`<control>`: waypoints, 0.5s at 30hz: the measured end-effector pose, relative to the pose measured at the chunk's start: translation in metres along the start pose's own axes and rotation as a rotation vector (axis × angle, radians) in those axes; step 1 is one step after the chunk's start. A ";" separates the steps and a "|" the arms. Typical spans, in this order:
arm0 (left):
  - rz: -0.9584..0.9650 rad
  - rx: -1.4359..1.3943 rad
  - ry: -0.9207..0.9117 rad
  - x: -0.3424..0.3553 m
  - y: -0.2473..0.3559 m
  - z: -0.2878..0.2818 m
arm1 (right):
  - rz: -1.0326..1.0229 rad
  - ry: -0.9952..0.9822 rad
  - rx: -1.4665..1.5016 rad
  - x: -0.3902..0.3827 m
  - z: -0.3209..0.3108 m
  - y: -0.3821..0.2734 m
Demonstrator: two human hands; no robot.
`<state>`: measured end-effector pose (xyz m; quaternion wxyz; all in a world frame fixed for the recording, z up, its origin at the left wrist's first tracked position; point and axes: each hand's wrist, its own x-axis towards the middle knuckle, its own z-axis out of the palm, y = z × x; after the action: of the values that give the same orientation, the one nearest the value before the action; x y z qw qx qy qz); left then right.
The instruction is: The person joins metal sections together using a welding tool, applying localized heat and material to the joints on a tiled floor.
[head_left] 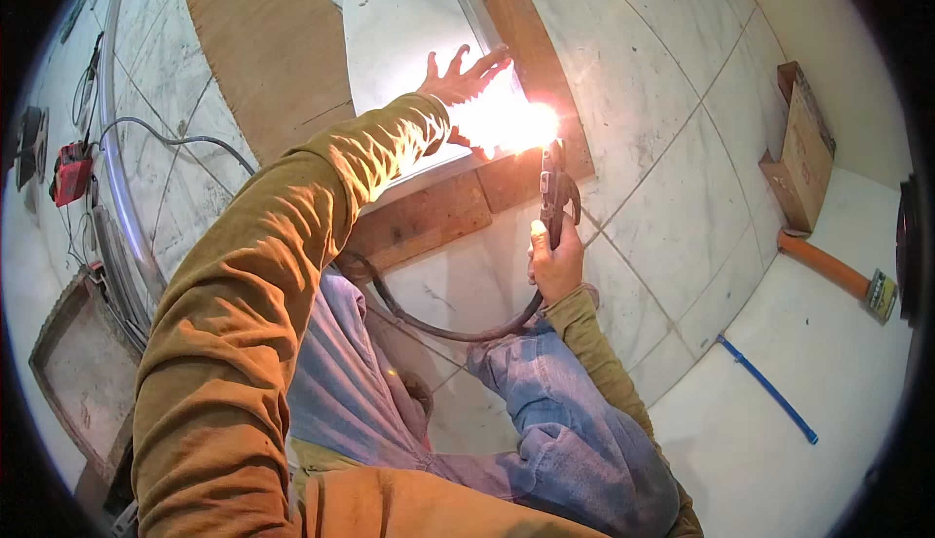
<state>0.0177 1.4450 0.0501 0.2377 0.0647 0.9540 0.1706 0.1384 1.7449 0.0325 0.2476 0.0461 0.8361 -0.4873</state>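
My right hand (557, 263) grips a welding electrode holder (553, 192), fingers wrapped round its handle. A dark cable (419, 325) loops from the holder across my legs toward the left. Beyond the holder's tip, a bright welding arc (531, 127) burns at the corner of a metal frame (417, 184). The glare hides the joint and the electrode. My left hand (464, 82) is right beside the arc, fingers spread over the frame's corner; its lower part is washed out by light. Wooden boards (414, 234) lie under the frame's edges.
A brown plywood sheet (263, 46) lies at the far left. Further left are a long metal tube (125, 187), a red device (71, 174) and a grey tray (86, 368). On the right are a cardboard box (804, 163), an orange-handled tool (826, 264) and a blue strip (769, 390).
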 end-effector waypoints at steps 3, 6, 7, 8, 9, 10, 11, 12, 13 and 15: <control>0.044 0.070 -0.024 0.000 -0.010 -0.001 | 0.072 -0.012 0.004 -0.001 -0.001 -0.008; 0.041 0.097 -0.033 0.001 -0.013 0.001 | 0.010 0.010 0.060 -0.005 0.000 -0.015; 0.024 0.111 -0.040 0.003 -0.012 0.001 | 0.012 0.008 0.080 -0.006 -0.001 -0.016; 0.014 0.116 -0.042 0.003 -0.011 0.002 | 0.085 -0.023 0.113 -0.007 -0.002 -0.017; 0.007 0.118 -0.043 0.005 -0.009 0.002 | 0.186 -0.049 0.177 -0.009 -0.002 -0.018; 0.006 0.111 -0.037 0.005 -0.007 0.002 | 0.145 -0.041 0.208 -0.008 -0.001 -0.018; -0.003 0.097 -0.024 0.004 -0.005 0.002 | -0.005 0.005 0.118 -0.008 -0.001 -0.018; -0.003 0.084 -0.013 0.004 -0.003 0.002 | -0.075 0.002 0.109 -0.007 0.000 -0.018; 0.006 0.015 0.001 0.002 -0.004 0.001 | -0.058 -0.010 0.114 -0.007 0.000 -0.018; 0.017 -0.008 0.019 -0.001 -0.001 0.000 | 0.012 -0.042 0.125 -0.007 -0.001 -0.019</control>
<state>0.0183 1.4438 0.0501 0.2273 0.0702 0.9550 0.1771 0.1378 1.7365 0.0513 0.2645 0.0564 0.7984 -0.5380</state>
